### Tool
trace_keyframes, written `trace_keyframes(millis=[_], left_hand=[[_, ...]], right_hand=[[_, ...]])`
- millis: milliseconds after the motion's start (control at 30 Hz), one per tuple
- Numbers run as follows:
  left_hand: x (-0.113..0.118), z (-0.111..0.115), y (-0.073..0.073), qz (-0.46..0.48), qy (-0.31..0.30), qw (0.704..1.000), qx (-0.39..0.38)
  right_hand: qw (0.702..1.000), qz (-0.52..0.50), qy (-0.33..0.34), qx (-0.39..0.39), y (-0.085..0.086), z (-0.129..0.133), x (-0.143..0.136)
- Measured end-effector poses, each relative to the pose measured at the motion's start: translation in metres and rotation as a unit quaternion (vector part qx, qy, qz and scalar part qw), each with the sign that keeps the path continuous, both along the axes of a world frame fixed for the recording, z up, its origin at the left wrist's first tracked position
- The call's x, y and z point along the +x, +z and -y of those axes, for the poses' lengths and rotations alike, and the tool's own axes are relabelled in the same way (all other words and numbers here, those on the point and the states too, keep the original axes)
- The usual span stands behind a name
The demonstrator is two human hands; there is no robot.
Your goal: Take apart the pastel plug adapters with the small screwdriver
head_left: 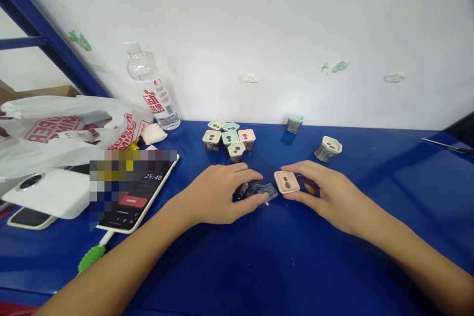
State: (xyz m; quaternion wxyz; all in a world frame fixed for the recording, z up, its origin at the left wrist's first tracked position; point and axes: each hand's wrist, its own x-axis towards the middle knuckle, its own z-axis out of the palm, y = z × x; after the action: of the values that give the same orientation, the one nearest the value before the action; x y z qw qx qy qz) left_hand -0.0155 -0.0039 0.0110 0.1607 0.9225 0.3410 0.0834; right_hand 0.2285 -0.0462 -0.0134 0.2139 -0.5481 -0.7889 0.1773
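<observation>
My left hand point(227, 192) is closed around a clear plastic case point(264, 191), its open end facing right. Between the thumb and fingers of my right hand point(326, 190) is a pink two-hole sharpener top point(287, 182), with a dark part behind it partly covered by the fingers. The two pieces are apart, a small gap between them. Beyond my left hand stands a cluster of several sharpeners point(230, 138) with cream, mint and pink tops. A mint one point(295, 123) and a cream one point(331, 145) stand separately farther right.
A water bottle point(153, 89) leans by the wall. At the left lie white plastic bags point(74, 123), a lit phone point(137, 197), a white device point(52, 191) and a green cable piece point(92, 257). A thin screwdriver point(444, 145) lies far right on the blue table point(259, 266).
</observation>
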Motion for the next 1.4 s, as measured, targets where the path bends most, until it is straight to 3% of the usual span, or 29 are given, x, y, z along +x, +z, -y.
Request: trace_keyframes(millis=[233,400,567,800,1133,1300,1400], left_hand=[[-0.004,-0.002,0.002,0.041,0.04,0.998,0.018],[-0.002,-0.004,-0.001,0.054,0.083,0.994,0.036],[0.0,-0.009,-0.009,0.073,0.124,0.989,0.029],[-0.002,-0.014,-0.018,0.092,0.107,0.987,-0.074],[-0.006,-0.015,-0.019,0.037,0.071,0.996,-0.029],[-0.004,-0.014,-0.02,0.106,0.071,0.986,-0.105],[-0.003,-0.014,-0.02,0.12,0.089,0.983,-0.109]], right_hand=[[1.0,0.003,0.009,0.025,-0.015,-0.01,0.001],[0.998,0.008,-0.018,0.052,-0.008,-0.004,-0.004],[0.995,0.057,0.061,0.049,-0.003,0.01,-0.016],[0.989,0.125,0.084,-0.001,-0.009,0.008,-0.023],[0.99,0.113,0.054,0.062,-0.005,-0.002,-0.002],[0.995,0.089,0.007,0.053,-0.005,-0.005,0.0],[0.998,0.064,0.008,0.027,-0.004,-0.004,-0.002]])
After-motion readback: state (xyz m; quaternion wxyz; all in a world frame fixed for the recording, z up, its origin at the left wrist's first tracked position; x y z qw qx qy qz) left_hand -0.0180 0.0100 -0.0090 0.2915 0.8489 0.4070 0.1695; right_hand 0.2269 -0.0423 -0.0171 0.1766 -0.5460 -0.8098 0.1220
